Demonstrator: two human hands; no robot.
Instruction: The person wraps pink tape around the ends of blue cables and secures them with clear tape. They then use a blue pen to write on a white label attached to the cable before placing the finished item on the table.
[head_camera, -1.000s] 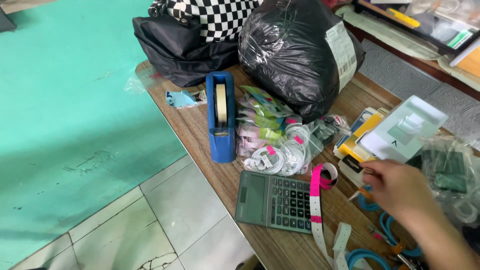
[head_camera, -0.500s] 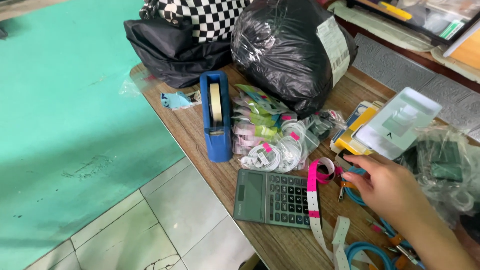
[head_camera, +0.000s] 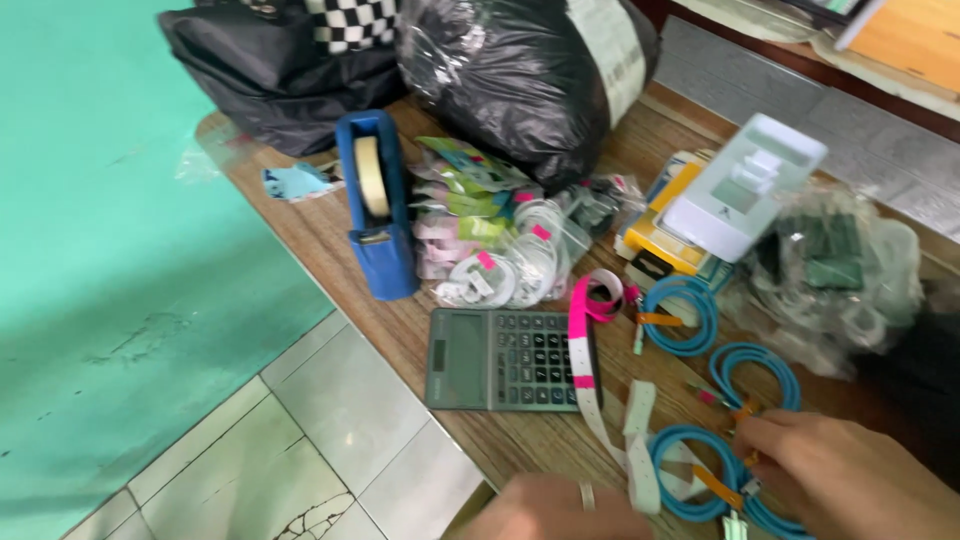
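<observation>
Your right hand (head_camera: 845, 480) pinches the blue cable coil (head_camera: 700, 475) at the table's (head_camera: 330, 250) near edge — the coil lies just left of it; your left hand (head_camera: 560, 510), fingers curled, sits beside it.

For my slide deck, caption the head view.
Both hands on coiled blue cables beside a grey calculator on a cluttered wooden table.

a small shop counter – calculator (head_camera: 505, 358), tape dispenser (head_camera: 375, 205), bagged stock (head_camera: 495, 240) – on wood.

My right hand (head_camera: 850, 475) is touching 1 blue coiled cable (head_camera: 700, 470) tied with an orange strip, lying flat on the wooden table (head_camera: 330, 250), near my left hand (head_camera: 560, 510).
</observation>
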